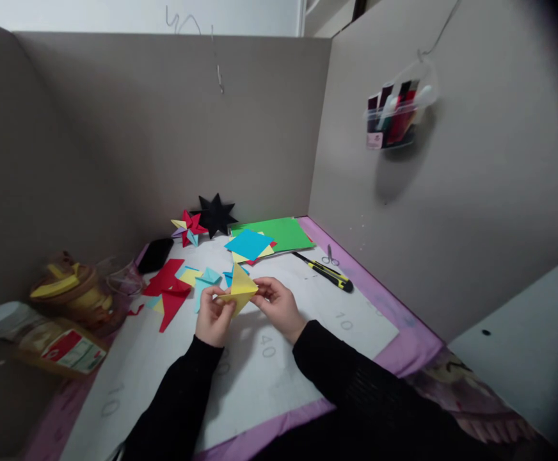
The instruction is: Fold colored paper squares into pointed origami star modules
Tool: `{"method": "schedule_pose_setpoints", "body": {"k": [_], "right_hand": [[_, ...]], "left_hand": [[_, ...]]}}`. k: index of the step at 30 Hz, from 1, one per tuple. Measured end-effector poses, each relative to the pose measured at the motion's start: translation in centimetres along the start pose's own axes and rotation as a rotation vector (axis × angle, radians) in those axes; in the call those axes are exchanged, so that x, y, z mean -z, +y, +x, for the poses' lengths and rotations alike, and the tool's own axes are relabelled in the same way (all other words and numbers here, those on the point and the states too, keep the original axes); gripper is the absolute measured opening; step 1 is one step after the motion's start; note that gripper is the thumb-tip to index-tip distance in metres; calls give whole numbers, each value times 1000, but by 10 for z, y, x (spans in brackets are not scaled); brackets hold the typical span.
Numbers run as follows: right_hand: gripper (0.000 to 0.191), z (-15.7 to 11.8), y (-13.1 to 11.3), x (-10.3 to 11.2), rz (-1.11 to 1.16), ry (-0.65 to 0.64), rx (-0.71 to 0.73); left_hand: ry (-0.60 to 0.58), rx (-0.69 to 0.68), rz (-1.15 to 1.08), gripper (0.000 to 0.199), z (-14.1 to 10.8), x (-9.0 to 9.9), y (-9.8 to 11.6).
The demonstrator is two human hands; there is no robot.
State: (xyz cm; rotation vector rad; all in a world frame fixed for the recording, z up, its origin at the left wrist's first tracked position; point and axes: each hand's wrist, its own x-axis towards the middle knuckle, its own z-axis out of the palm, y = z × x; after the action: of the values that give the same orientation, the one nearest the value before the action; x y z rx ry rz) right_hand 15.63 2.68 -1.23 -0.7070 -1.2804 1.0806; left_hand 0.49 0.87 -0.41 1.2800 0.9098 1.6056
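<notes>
A folded piece of yellow paper (pixel 241 289) is held up above the white sheet between my two hands. My left hand (pixel 214 318) pinches its left corner, thumb in front. The fingers of my right hand (pixel 279 306) close on its right corner. Behind my left hand lie folded red paper pieces (pixel 173 289) and light blue folded paper (pixel 207 280). A small blue folded piece (pixel 229 276) is partly hidden by the yellow one. Farther back, blue square paper (pixel 249 244) rests on yellow and red sheets beside a green sheet (pixel 283 233).
A yellow-and-black utility knife (pixel 327 271) and small scissors (pixel 329 257) lie at right. At the back stand a black paper star (pixel 217 215) and a multicoloured one (pixel 191 228). A phone (pixel 155 255), jar (pixel 58 339) and pot (pixel 72 288) line the left. Grey panels surround the table.
</notes>
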Motion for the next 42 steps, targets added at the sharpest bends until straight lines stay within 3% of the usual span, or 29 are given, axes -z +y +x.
{"method": "schedule_pose_setpoints", "body": {"k": [8, 17, 22, 28, 42], "right_hand": [[28, 3, -5, -3, 73, 12, -57], [32, 3, -10, -5, 86, -2, -105], [30, 3, -5, -4, 129, -8, -83], [26, 3, -3, -1, 85, -26, -66], [21, 0, -9, 3, -66, -30, -26]], "left_hand": [[-139, -275, 438, 6, -1, 8, 4], [-165, -335, 499, 14, 0, 10, 6], [-92, -281, 467, 5, 0, 5, 9], [41, -128, 251, 17, -4, -6, 10], [66, -3, 233, 27, -5, -7, 8]]}}
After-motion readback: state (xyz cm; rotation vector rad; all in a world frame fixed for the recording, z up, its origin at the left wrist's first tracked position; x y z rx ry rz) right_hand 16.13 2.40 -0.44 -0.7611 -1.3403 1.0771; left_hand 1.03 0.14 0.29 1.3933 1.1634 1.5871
